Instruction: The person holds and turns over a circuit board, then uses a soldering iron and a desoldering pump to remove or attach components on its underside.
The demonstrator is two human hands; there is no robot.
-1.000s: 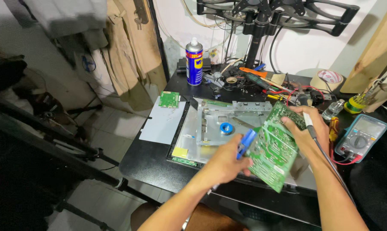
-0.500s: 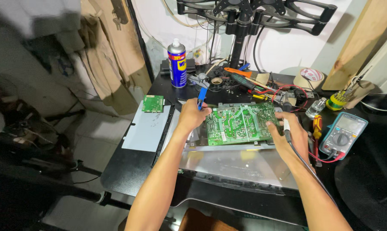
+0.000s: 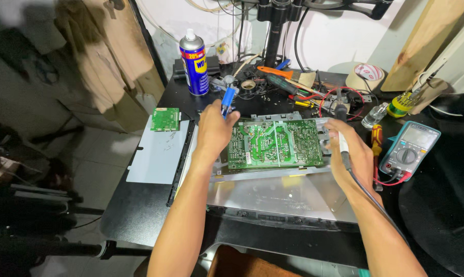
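A green circuit board point(image 3: 275, 143) lies solder side up on a silver metal chassis point(image 3: 278, 192) on the black table. My left hand point(image 3: 214, 131) rests at the board's left edge and grips a blue-handled tool point(image 3: 227, 100) that points away from me. My right hand point(image 3: 351, 156) sits at the board's right edge and holds a soldering iron point(image 3: 341, 134) upright, its black cable running back along my forearm.
A blue and yellow spray can point(image 3: 194, 62) stands at the back left. A small green board point(image 3: 165, 119) lies on a white sheet point(image 3: 157, 154) at left. A multimeter point(image 3: 410, 150), a red-handled screwdriver point(image 3: 376, 139), tape point(image 3: 365, 78) and loose tools crowd the right and back.
The board, held tilted in both hands a second ago, now lies flat on the chassis. My left hand moved to its left edge, still holding the blue tool.
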